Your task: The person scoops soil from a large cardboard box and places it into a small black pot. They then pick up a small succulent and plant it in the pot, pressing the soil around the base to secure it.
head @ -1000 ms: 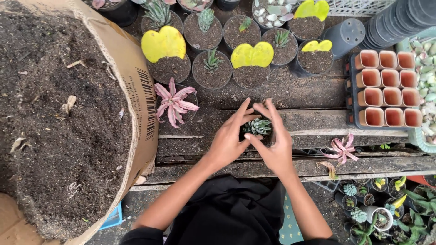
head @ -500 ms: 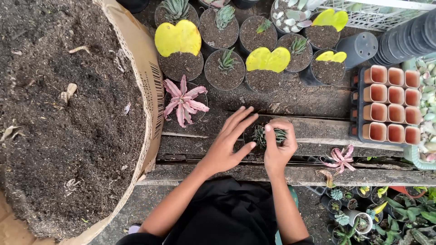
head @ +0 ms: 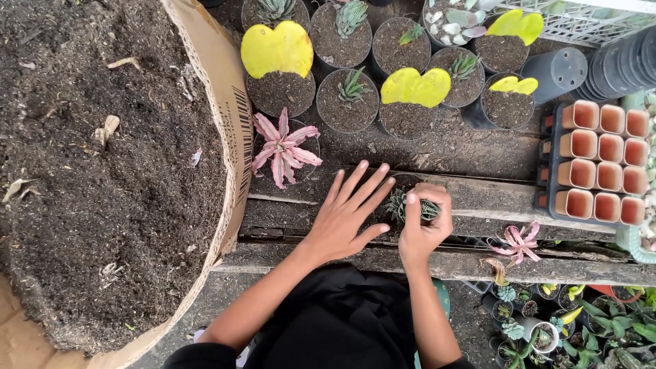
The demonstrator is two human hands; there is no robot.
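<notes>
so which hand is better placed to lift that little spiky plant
Right. The right hand is curled around the small spiky succulent, while the left hand lies flat and open beside it.

Left hand [head: 345,219] flat, fingers spread wide and pointing forward; right hand [head: 424,229] curled, fingertips pinched together, both bare forearms angled inward from below.

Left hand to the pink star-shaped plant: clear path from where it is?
Probably yes. The left hand lies open, fingers spread, just right of the pink star-shaped plant, with only bare soil-dusted plank between them. The right hand grips the small striped succulent, out of the way.
</notes>
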